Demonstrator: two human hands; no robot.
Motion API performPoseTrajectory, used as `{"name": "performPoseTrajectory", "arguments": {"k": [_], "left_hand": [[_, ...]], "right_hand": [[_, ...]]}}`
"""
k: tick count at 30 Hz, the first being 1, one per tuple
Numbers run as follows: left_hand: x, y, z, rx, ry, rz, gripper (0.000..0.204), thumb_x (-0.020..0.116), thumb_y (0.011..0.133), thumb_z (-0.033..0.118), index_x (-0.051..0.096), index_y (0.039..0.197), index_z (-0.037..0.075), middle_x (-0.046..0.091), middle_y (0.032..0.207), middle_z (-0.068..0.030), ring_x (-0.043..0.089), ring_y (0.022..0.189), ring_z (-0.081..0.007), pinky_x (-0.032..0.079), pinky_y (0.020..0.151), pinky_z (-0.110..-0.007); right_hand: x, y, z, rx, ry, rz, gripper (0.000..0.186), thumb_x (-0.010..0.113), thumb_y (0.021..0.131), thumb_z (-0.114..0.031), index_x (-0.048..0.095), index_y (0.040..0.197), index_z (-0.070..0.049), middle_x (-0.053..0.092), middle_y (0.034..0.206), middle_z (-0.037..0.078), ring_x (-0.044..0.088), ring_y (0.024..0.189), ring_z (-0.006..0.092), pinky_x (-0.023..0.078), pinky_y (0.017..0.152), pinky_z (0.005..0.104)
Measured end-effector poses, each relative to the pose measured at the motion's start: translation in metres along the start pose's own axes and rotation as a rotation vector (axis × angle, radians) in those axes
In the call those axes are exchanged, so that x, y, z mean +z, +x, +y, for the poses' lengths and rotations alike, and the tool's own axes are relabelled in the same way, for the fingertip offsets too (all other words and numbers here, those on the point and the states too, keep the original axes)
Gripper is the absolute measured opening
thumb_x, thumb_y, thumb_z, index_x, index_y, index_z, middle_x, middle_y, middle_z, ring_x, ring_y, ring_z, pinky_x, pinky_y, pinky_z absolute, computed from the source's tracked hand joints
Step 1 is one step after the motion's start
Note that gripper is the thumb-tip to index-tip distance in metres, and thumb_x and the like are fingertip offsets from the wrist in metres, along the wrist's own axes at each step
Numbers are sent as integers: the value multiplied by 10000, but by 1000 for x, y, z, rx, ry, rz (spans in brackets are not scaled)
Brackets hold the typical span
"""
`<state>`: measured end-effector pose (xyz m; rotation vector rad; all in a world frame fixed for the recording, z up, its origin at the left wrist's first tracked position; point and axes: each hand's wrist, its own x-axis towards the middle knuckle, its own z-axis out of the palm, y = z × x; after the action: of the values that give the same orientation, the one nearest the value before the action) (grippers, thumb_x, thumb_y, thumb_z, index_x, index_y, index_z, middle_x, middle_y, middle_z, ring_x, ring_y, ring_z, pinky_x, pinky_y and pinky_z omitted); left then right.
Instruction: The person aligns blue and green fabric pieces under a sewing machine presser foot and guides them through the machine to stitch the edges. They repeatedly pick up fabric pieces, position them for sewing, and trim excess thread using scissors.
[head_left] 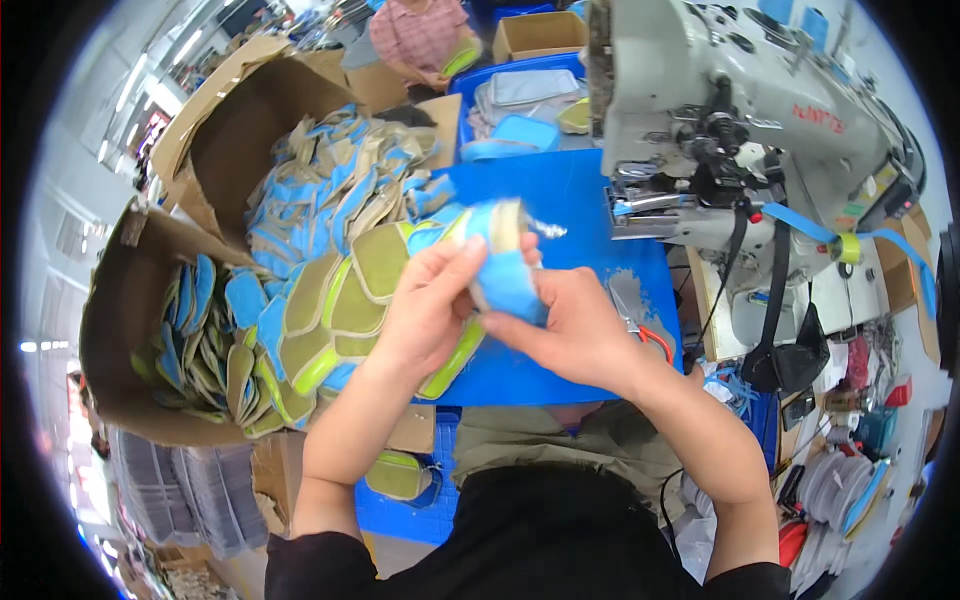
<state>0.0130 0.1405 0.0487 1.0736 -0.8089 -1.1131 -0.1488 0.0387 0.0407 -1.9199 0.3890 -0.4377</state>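
Between my two hands, over the blue work surface (570, 375), is a blue and beige fabric strip (505, 278), curled round into a loop. Motion blurs its upper end. My left hand (428, 300) pinches its left side with the thumb on top. On the other side my right hand (580, 325) grips the lower right edge, thumb and fingers closed on it. Close to my left wrist lie several overlapping olive-green fabric pieces (360, 305) with lime and beige edging. Scissors with orange handles (655, 340) rest right of my right hand, partly hidden.
A large white sewing machine (690, 90) stands at the right, with blue tape (800, 222) running to it. Cardboard boxes with fabric strips (320, 190) and stacked pieces (195, 330) fill the left. Behind the table are a blue bin (465, 125) and a person (420, 40).
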Motion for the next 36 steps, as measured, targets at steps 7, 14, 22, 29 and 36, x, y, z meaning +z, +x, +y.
{"name": "performPoseTrajectory", "arguments": {"k": [7, 14, 22, 29, 36], "left_hand": [[-53, 71, 9, 222, -176, 220, 396, 548, 1089, 296, 656, 1273, -39, 725, 1226, -174, 707, 1125, -263, 585, 955, -407], [-71, 80, -5, 176, -177, 188, 436, 561, 1081, 321, 584, 1344, -26, 641, 1387, -128, 590, 1331, -277, 499, 1106, -478], [-54, 87, -18, 155, -297, 263, 396, 555, 1086, 311, 608, 1326, 1, 639, 1400, -124, 580, 1345, -273, 489, 1113, -478], [-12, 59, -23, 101, -225, 213, 392, 620, 1049, 189, 543, 1359, -39, 618, 1408, -172, 593, 1322, -318, 494, 1122, -465], [0, 51, -39, 89, -128, 103, 394, 626, 1034, 123, 535, 1392, -14, 643, 1366, -173, 618, 1291, -284, 524, 1089, -455]], "right_hand": [[20, -43, 24, -171, 218, -21, 215, 757, 920, -187, 715, 1052, -22, 709, 808, 163, 691, 705, 339, 519, 630, 363], [17, -76, 33, -131, 76, 175, 117, 717, 941, -102, 689, 1022, -23, 682, 852, 143, 663, 751, 299, 495, 636, 372], [3, -82, 49, -46, 17, 229, 93, 697, 941, -113, 681, 987, -34, 667, 804, 155, 649, 716, 340, 477, 599, 389], [-6, -75, 84, 43, 72, 255, 122, 699, 938, -134, 696, 946, -12, 668, 788, 122, 630, 676, 240, 476, 616, 344], [4, -50, 79, 187, 380, 250, 152, 764, 899, -173, 719, 949, -37, 709, 871, 61, 658, 762, 204, 492, 681, 346]]}}
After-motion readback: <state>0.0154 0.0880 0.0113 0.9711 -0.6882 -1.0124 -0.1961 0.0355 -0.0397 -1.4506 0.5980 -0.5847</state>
